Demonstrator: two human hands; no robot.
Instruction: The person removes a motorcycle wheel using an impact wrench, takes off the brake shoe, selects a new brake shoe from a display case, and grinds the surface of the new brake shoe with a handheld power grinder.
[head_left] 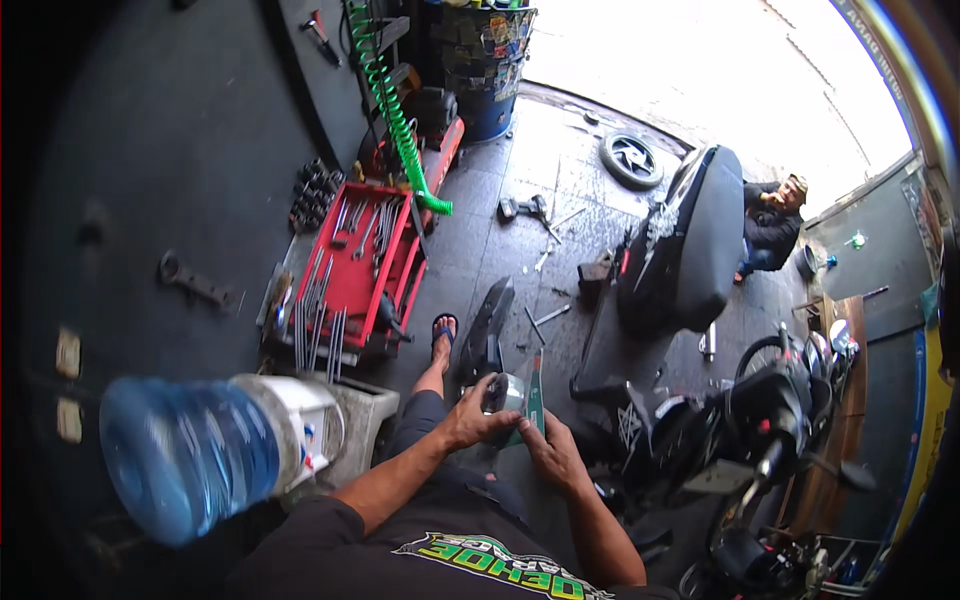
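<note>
The left hand point(478, 415) gripped a small grey metal part point(505, 392), steadying it, while the right hand point(553, 452) clasped what looked like a green-handled tool point(536, 395) against it.

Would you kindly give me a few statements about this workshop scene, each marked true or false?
1. Both hands, left hand and right hand, are on a small silver-grey part. True.
2. The tool trolley is blue. False: it is red, with wrenches on it.
3. A coiled green hose hangs above the trolley. True.
4. The water bottle is on the person's right. False: it is on their left.
5. A loose tyre lies on the floor near the bright doorway. True.
</note>
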